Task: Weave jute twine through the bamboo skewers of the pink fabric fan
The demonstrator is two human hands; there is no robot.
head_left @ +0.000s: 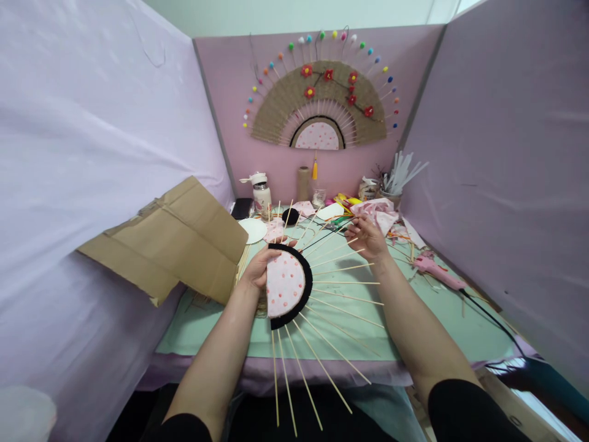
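My left hand (260, 267) grips the upper left side of a half-round fan base (285, 283), which is covered in white cloth with pink dots and edged in black. Thin wooden sticks (346, 283) spread from its curved edge to the right, up and down. Raised to the right, my right hand (368, 238) pinches a black cord (324, 236) that runs taut to the fan base's upper edge. Just behind the fan lies a ball of black yarn (289, 216). The fingers of my left hand are partly hidden behind the base.
A large decorated fan (276, 113) hangs on the back panel. Folded cardboard (184, 239) leans at left. A white bottle (262, 193), a twine roll (303, 183) and pink cloth (380, 212) stand or lie at the back. A corded pink glue gun (437, 271) rests at right.
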